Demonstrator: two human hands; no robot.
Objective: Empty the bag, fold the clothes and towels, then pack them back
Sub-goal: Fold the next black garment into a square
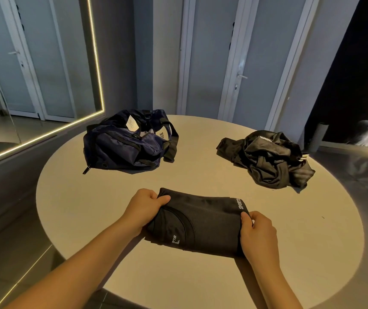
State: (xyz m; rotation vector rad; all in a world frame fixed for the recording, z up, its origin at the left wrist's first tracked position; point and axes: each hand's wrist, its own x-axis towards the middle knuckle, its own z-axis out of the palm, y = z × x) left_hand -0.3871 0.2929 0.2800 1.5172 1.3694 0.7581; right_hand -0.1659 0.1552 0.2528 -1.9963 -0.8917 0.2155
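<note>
A folded black garment (pixel 203 224) with white lettering lies on the round table (pixel 85 210), near its front. My left hand (pixel 144 208) grips the garment's left edge, thumb on top. My right hand (pixel 258 235) pinches its right edge by the lettered waistband. A navy duffel bag (pixel 125 146) with black straps and a white tag sits open at the table's back left. A crumpled pile of black clothes (pixel 267 159) lies at the back right.
A mirror with a lit frame (pixel 98 70) leans against the wall on the left. White-framed doors (pixel 238 63) stand behind the table. The floor (pixel 356 175) to the right is shiny and dark.
</note>
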